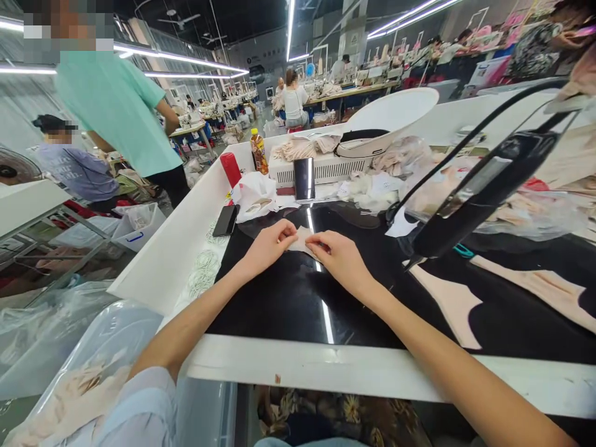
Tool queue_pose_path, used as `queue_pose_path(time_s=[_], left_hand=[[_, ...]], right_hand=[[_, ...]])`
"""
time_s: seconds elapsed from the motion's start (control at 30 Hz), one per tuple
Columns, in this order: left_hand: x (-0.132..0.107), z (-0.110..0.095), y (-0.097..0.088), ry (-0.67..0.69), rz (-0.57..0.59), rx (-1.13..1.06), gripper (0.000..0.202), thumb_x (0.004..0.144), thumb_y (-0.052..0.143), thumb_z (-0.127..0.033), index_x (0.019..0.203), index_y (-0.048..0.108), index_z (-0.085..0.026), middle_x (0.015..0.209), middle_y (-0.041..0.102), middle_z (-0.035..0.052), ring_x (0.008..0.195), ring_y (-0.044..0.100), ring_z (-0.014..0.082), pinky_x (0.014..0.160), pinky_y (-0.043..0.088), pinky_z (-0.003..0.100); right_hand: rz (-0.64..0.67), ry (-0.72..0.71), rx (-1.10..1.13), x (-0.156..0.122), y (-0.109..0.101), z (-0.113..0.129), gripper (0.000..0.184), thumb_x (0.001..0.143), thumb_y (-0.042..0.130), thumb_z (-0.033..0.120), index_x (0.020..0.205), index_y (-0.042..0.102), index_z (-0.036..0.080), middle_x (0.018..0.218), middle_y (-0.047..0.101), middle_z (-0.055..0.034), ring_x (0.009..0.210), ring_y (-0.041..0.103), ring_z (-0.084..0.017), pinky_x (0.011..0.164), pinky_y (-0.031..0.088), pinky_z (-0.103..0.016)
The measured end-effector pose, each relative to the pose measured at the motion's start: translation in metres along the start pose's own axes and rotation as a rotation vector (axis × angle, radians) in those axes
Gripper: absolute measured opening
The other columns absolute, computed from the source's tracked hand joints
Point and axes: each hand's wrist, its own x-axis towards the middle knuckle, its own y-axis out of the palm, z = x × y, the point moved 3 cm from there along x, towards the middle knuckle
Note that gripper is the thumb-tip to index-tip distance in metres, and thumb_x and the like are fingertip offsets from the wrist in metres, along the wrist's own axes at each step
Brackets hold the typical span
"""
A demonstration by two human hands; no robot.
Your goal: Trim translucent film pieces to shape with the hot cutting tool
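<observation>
My left hand [270,245] and my right hand [339,257] meet over a small pale beige piece of fabric [302,241] lying on the glossy black tabletop [288,298]. The fingers of both hands are curled and pinch the piece from either side, left hand on its left edge, right hand on its right edge. Most of the piece is hidden under my fingers.
A black desk lamp [484,186] leans over the table at right. Beige cut pieces [451,301] lie on the right. Behind are a phone [226,220], white bag [254,195], red cylinder [231,169], drink bottle [259,151], white machine [326,167]. A person in green [121,105] stands left.
</observation>
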Motion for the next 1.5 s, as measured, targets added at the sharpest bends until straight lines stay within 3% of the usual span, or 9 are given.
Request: queue_pose_path(time_s=[0.1,0.27,0.57,0.77,0.97,1.07,1.3,1.5], left_hand=[[0.014,0.009,0.001,0.072,0.041,0.148,0.010,0.097,0.056,-0.026,0.098,0.062,-0.019,0.094,0.067,0.0003,0.083,0.060,0.0144,0.080,0.047,0.028],[0.024,0.021,0.013,0.155,0.113,0.367,0.020,0.102,0.048,-0.026,0.105,0.066,-0.018,0.102,0.067,0.0041,0.096,0.062,0.0183,0.085,0.046,0.029],[0.029,0.032,0.027,0.248,0.154,0.663,0.026,0.105,0.043,-0.023,0.102,0.067,-0.015,0.098,0.063,0.0062,0.088,0.062,0.0192,0.077,0.045,0.029],[0.029,0.039,0.034,0.283,0.176,0.752,0.022,0.103,0.045,-0.018,0.100,0.067,-0.015,0.096,0.062,0.0054,0.089,0.060,0.0183,0.078,0.045,0.028],[0.031,0.045,0.037,0.284,0.137,0.748,0.019,0.103,0.050,-0.024,0.106,0.068,-0.018,0.110,0.065,0.0079,0.105,0.058,0.0215,0.093,0.045,0.034],[0.030,0.047,0.038,0.271,0.129,0.710,0.023,0.105,0.047,-0.026,0.108,0.068,-0.018,0.109,0.067,0.0068,0.101,0.061,0.0192,0.092,0.047,0.033],[0.030,0.045,0.030,0.257,0.102,0.647,0.023,0.104,0.048,-0.024,0.109,0.069,-0.017,0.111,0.069,0.0066,0.101,0.065,0.0179,0.091,0.052,0.031],[0.024,0.025,0.019,0.322,0.039,0.614,0.023,0.103,0.048,-0.022,0.109,0.070,-0.017,0.116,0.069,0.0079,0.107,0.064,0.0203,0.098,0.051,0.035]], right_hand=[[0.033,0.016,-0.091,0.011,0.010,-0.008,0.020,0.096,0.054,0.026,0.095,0.073,0.021,0.089,0.068,-0.0044,0.084,0.063,-0.017,0.075,0.044,-0.028],[0.076,0.064,-0.245,0.014,0.021,-0.019,0.025,0.099,0.050,0.030,0.098,0.073,0.023,0.095,0.068,-0.0053,0.086,0.063,-0.018,0.065,0.036,-0.028],[0.126,0.071,-0.443,0.022,0.029,-0.023,0.028,0.101,0.047,0.031,0.096,0.074,0.023,0.099,0.071,-0.0060,0.092,0.062,-0.020,0.061,0.029,-0.029],[0.128,0.061,-0.519,0.022,0.035,-0.028,0.030,0.102,0.046,0.033,0.097,0.073,0.022,0.097,0.071,-0.0062,0.088,0.060,-0.021,0.061,0.030,-0.031],[0.080,-0.003,-0.565,0.020,0.039,-0.031,0.031,0.102,0.045,0.031,0.097,0.073,0.020,0.098,0.069,-0.0106,0.088,0.057,-0.023,0.066,0.033,-0.034],[0.032,-0.037,-0.559,0.020,0.040,-0.031,0.030,0.101,0.046,0.029,0.095,0.073,0.019,0.098,0.069,-0.0121,0.088,0.056,-0.024,0.068,0.034,-0.035],[-0.053,-0.171,-0.415,0.002,0.022,-0.003,0.021,0.097,0.054,0.022,0.112,0.070,0.020,0.121,0.069,-0.0113,0.109,0.058,-0.029,0.088,0.043,-0.042],[0.023,-0.317,-0.269,-0.066,-0.018,0.024,0.010,0.097,0.060,0.025,0.098,0.069,0.025,0.105,0.074,-0.0010,0.099,0.066,-0.016,0.088,0.049,-0.032]])
